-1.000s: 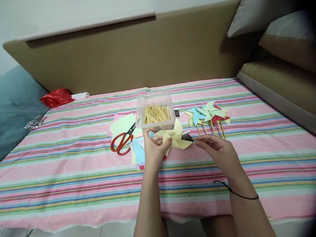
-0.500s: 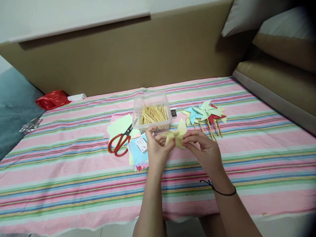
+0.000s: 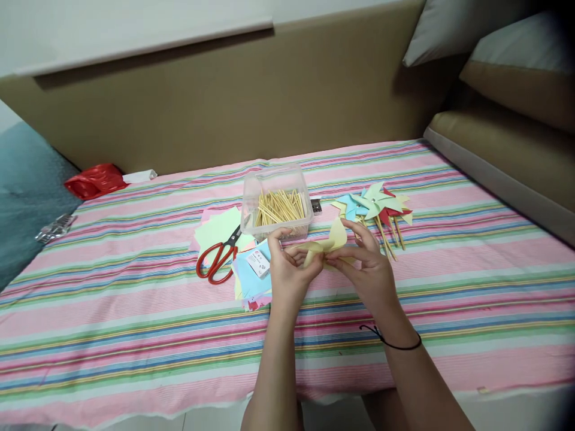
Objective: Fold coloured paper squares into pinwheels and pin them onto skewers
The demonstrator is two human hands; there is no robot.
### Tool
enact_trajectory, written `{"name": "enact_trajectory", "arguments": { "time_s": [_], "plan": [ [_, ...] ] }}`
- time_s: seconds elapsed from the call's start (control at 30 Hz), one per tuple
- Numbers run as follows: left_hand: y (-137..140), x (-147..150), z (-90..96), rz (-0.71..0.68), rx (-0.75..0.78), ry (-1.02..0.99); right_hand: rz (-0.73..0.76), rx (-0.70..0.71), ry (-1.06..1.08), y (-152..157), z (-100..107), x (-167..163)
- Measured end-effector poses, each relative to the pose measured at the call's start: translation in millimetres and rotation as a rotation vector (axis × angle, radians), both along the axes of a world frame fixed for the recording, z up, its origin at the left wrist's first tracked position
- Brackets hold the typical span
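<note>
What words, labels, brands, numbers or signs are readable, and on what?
None readable.
Small white rectangular box on light-blue paper: dark print, too small and blurred.
Small dark packet beside the clear plastic container: too small to tell if printed.
Pale-yellow paper pinwheel in hand: no visible text.

We note one close head-worn view, near side, facing forward and down over left hand [image 3: 288, 272] and right hand [image 3: 371, 269] toward the far panel [image 3: 202, 114].
</note>
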State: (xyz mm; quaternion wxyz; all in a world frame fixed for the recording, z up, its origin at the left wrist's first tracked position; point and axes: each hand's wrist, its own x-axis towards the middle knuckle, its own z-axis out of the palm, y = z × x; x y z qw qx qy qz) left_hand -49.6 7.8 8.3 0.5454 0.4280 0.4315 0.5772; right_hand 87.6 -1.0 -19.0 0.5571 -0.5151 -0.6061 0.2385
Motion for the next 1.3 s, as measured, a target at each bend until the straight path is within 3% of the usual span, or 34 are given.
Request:
{"name": "enact_trajectory", "arguments": {
  "time_s": [0.63,0.8,1.0,1.3],
  "plan": [
    [-0.7,0.7,0.4,0.001,0.006,0.031,-0.036,-0.06,0.042,0.1,2.6,-0.5],
    [0.5,-0.8,0.8,-0.017,-0.011,0.008,-0.032,-0.105,0.23,2.4,-0.8,-4.3],
    [0.9,-4.9,-2.9,-0.058,-0.014,0.044,0.042,-0.285,0.533,0.2,6.5,-7.0],
    [1.0,-7.3,-7.2,-0.093,-0.007,0.088,0.123,-0.343,0.565,-3.9,12.2,-7.2]
  ]
}}
